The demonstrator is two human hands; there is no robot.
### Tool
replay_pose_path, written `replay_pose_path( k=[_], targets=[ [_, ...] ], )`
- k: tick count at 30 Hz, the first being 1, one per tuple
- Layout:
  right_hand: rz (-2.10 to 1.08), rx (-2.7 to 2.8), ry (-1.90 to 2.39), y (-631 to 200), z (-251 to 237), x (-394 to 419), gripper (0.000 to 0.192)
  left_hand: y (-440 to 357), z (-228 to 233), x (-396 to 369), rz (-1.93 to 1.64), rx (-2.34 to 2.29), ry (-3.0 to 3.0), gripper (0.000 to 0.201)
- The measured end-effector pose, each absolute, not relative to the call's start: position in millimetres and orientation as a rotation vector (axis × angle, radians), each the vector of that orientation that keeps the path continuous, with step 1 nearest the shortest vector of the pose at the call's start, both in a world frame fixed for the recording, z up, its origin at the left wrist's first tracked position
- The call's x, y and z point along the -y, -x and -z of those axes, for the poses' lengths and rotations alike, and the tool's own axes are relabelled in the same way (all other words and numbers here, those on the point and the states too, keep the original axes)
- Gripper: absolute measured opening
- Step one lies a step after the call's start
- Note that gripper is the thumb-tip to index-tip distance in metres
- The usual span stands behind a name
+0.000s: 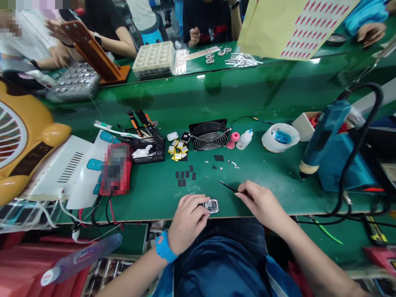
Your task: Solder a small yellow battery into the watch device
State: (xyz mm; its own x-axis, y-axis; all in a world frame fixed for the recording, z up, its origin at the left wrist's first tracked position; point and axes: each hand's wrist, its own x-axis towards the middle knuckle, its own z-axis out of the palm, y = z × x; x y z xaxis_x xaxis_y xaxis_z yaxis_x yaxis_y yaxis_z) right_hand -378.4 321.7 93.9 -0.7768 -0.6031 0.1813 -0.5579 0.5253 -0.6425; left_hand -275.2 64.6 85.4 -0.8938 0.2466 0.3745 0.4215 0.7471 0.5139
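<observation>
Small and metallic, a little open gadget point(212, 205) sits at the near edge of the green table point(262, 99), pinched between the fingertips of the left hand point(187, 217), which curls around it from the eight o'clock side. That wrist wears a blue band point(164, 246). At three o'clock from the gadget, the right hand point(260, 201) is closed around black tweezers point(228, 187), whose tip points toward ten o'clock and hovers just above the tabletop, near the gadget but apart from it.

At eleven o'clock from the gadget lie several small black squares point(186, 175); at twelve o'clock lies another dark piece point(218, 157). Farther out at twelve o'clock stands a small black fan point(209, 135), with yellow-and-black bits point(178, 150) just at its nine o'clock and a pink spool point(233, 140) and a white squeeze bottle point(245, 139) at its three o'clock. A roll of tape point(280, 137) lies beyond the bottle. A blue heat gun point(323, 138) stands at two o'clock, and a red meter point(116, 169) at ten o'clock.
</observation>
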Motion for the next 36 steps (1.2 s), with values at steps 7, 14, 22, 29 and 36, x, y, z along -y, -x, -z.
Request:
replay_pose_path(
  k=[7, 14, 22, 29, 36],
  targets=[
    [1.664, -2.424, 0.665, 368.8, -89.3, -337.0, 0.03, 275.7, -81.9, -56.1, 0.961, 2.676, 0.58, 0.01],
    [1.792, -2.2, 0.575, 349.8, -93.8, -328.0, 0.024, 275.7, -77.2, -48.5, 0.957, 2.645, 0.622, 0.013],
    [1.869, -1.946, 0.748, 337.6, -91.7, -279.2, 0.012, 276.1, -79.0, -49.5, 0.976, 2.631, 0.619, 0.011],
    [1.821, -1.974, 0.787, 340.6, -92.7, -282.3, 0.014, 277.5, -78.5, -49.9, 0.969, 2.624, 0.633, 0.012],
    [1.824, -1.932, 0.862, 343.6, -92.4, -283.8, 0.017, 278.4, -77.7, -50.9, 1.003, 2.607, 0.618, 0.01]
  ],
)
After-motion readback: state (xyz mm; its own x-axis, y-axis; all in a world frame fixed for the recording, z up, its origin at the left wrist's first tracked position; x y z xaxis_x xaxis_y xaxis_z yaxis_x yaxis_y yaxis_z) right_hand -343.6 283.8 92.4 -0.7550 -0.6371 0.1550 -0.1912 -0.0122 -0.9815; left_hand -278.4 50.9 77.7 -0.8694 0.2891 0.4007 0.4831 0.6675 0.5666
